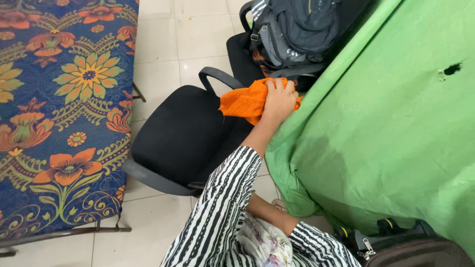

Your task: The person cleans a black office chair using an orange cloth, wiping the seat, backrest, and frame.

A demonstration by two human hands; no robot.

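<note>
No packages, labels, signs or screens are visible.

Right hand hidden under green cloth (386,128); backpack (297,24) cut by far edge; dark bag (410,247) cut by near edge.

One head-worn camera looks steeply down from just above the person's lap; it faces the black office chair (183,133), floor tiles (158,44) and the green-draped table's edge (297,148); close in.

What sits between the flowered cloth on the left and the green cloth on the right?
In the head view, a black office chair on pale floor tiles fills that stretch. The left hand holds an orange cloth above the chair's far edge.
</note>
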